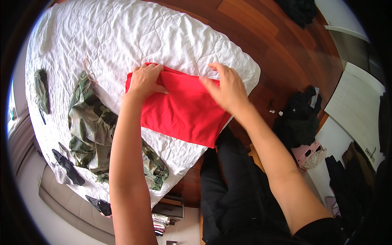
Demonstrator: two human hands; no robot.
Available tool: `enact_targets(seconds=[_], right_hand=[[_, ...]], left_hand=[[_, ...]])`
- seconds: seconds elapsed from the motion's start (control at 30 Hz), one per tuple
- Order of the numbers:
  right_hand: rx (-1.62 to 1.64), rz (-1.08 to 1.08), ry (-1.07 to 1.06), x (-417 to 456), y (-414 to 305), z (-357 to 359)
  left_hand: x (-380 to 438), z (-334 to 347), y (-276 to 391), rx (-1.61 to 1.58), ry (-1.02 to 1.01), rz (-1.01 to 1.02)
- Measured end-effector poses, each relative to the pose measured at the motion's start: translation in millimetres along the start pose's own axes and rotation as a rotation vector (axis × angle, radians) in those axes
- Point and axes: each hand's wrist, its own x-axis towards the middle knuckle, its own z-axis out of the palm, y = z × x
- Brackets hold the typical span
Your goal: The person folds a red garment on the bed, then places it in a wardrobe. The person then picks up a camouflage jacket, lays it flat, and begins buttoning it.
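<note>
A red cloth garment (183, 107), folded into a rough rectangle, lies near the corner of a bed with a white quilted cover (122, 33). My left hand (147, 79) rests on its upper left part, thumb spread over the fabric and fingers at the far edge. Over the garment's upper right edge is my right hand (228, 87), slightly blurred, fingers apart with nothing held; whether it touches the cloth cannot be told. A camouflage garment (95, 131) lies crumpled to the left, partly hidden by my left forearm.
Several small dark items, including a dark cloth piece (69, 168), lie along the bed's left side. A small camouflage bundle (42, 91) is farther left. Black clothing (298, 119) and a pink box (309, 154) are on the right. A white door (355, 107) stands beyond.
</note>
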Motion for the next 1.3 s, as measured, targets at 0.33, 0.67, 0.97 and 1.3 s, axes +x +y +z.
enact_targets(seconds=[0.33, 0.67, 0.97, 1.3], right_hand=[[-0.308, -0.135, 0.033, -53.7, 6.0, 10.9], [-0.109, -0.324, 0.023, -66.0, -8.2, -13.4], [-0.120, 0.033, 0.230, -38.4, 83.7, 50.5], [1.216, 0.908, 0.222, -136.0, 43.8, 57.5]], left_hand=[[-70.3, 25.6, 37.5, 0.007, 0.770, -0.167], [-94.2, 69.1, 72.1, -0.213, 1.009, -0.421], [-10.3, 82.4, 59.5, -0.025, 0.484, -0.381], [-48.4, 65.8, -38.6, -0.854, 0.399, -0.592]])
